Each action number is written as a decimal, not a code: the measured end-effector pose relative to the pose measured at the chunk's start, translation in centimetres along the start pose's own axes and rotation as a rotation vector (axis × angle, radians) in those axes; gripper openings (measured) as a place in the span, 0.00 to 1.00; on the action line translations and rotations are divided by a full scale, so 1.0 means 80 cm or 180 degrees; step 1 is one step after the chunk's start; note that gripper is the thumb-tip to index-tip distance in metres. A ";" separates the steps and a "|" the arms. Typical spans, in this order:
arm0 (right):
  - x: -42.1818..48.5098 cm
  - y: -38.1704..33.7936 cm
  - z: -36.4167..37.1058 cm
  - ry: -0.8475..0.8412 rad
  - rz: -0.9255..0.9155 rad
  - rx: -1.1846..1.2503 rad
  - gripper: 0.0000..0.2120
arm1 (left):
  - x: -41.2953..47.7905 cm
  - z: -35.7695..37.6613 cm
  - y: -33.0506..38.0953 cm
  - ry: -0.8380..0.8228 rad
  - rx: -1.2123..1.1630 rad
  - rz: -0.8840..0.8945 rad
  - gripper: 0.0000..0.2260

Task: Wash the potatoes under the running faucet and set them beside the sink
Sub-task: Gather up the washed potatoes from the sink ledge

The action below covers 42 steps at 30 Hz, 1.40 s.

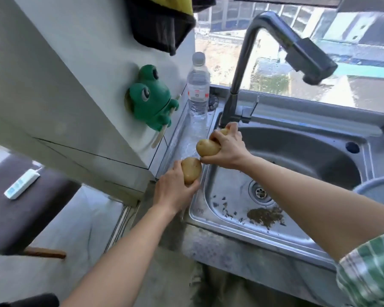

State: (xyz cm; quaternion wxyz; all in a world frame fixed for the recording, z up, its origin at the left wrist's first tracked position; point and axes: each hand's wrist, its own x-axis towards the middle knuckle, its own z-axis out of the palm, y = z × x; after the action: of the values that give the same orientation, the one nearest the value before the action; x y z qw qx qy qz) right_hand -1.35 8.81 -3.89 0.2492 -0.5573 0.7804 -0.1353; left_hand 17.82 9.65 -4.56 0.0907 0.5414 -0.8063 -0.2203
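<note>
The left grip (173,191) curls round a potato (191,170) above the sink's left rim (197,209). The right grip (227,147) clutches two more potatoes (207,148) (the farther one (224,131) barely peeks out past the fingers) near the faucet's base (228,111). Dark crumbs (265,214) lie in the basin beside the drain (260,192).
</note>
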 end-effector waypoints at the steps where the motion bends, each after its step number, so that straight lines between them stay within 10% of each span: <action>1: -0.013 0.004 -0.008 0.0065 0.0095 0.0048 0.31 | 0.001 -0.004 0.006 -0.0026 -0.0051 0.0105 0.26; 18: -0.318 0.158 -0.149 0.1258 0.1807 0.0528 0.36 | -0.078 0.010 0.273 -0.0651 -0.0606 0.1858 0.22; 42: -0.450 0.368 -0.089 -0.1135 0.1512 -0.0613 0.39 | -0.188 0.232 0.430 -0.1699 0.0640 0.1465 0.28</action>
State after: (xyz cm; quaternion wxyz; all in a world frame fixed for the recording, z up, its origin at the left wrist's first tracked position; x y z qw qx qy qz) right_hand -19.62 52.17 -3.75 0.3529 -0.3953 0.8420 0.1011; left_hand -12.04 39.03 -4.00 -0.1294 0.2755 -0.9199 -0.2473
